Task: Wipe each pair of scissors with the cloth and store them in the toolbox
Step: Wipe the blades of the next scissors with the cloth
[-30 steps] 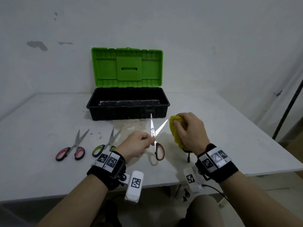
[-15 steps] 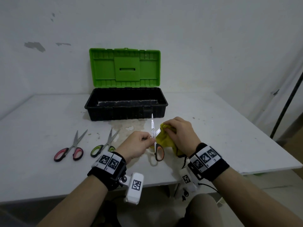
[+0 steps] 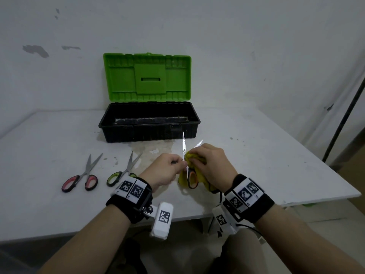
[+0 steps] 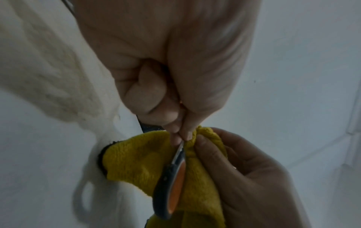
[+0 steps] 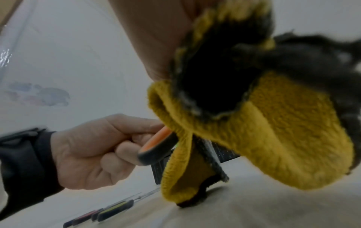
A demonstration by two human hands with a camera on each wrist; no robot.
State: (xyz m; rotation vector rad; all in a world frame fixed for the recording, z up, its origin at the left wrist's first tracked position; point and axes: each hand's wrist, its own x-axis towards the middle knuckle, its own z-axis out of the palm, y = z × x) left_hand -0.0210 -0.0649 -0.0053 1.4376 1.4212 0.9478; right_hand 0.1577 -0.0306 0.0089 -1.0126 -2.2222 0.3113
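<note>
Your left hand pinches the orange-and-black-handled steel scissors near the pivot, thumb and forefinger closed on the metal, the other fingers curled under. The scissors stand above the white tabletop, in front of the toolbox, with their long axis running away from you: the blades point up and toward the toolbox, and the orange handle loop hangs down toward you. The blades are spread in a V, one close to upright, the other leaning to your right. Your right hand grips the bunched yellow terry cloth and wraps it around the right-leaning blade just above the pivot; the cloth's loose end drapes down beside the handle. The black plastic toolbox with its green lid raised upright sits at the far middle of the table. To your left, flat on the table and apart from each other, lie red-handled scissors and green-handled scissors, tips pointing away from you and slightly rightward, toward the toolbox.
</note>
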